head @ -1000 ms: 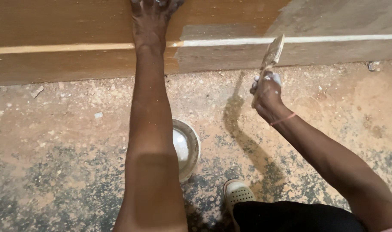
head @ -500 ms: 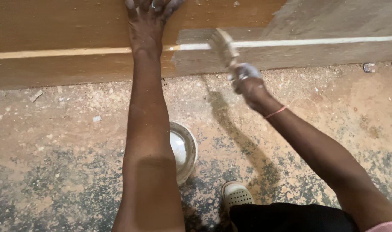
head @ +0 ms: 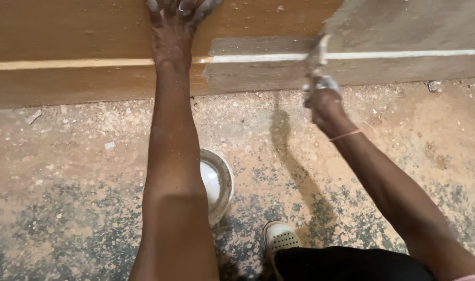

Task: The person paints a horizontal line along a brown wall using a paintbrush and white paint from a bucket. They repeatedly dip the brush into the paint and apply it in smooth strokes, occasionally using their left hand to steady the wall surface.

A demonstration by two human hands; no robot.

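Across the top of the frame runs the long wooden board [head: 81, 78], and that is where both our hands are at work. Our left hand [head: 177, 23], upper centre, lies flat with fingers spread on the board's brown upper face, holding nothing, simply pressing against the wood. Our right hand [head: 323, 99], right of centre, is closed around the handle of a paintbrush [head: 316, 57], whose bristles point up and meet the board at the pale groove line [head: 404, 53] that runs along its length.

Right of the left hand the wood looks dull and grey-coated; left of it the surface is warm brown and bare. We judge the step in hand to be brushing a coat along the board, with the right part covered and the left stretch not yet done.

Low in the centre, partly behind our left forearm, a small round tin [head: 219, 184] with white liquid stands on the dusty floor [head: 66, 208], well apart from the brush. A pale perforated shoe [head: 279, 239] shows at the bottom, just beside the tin.

As we judge it, the next move calls for steady strokes toward the boundary near the left hand, keeping the bristles on the wood, and a reload from the tin once they run dry.
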